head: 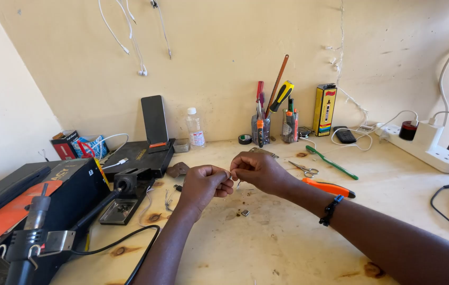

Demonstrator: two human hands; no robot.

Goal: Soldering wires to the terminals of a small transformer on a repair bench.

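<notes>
Pinching something tiny between them, the left hand (203, 183) and the right hand (258, 170) met fingertip to fingertip above the middle of the pale wooden table (287, 237). Both hands were curled closed, thumbs against forefingers; the small pale piece (232, 174) they gripped was too small to identify. A thin metal sliver hung just below the right hand's fingers. Directly beneath the hands, a small dark component (245, 212) lay on the table. Just beyond the right hand sat small scissors (304, 169), and touching its wrist side lay an orange-handled tool (329, 187), with a green toothbrush (332, 162) farther out. A black beaded bracelet (331, 209) circled the right wrist. Left of the left hand stood a black hot-air station (50, 195) with its cable.
</notes>
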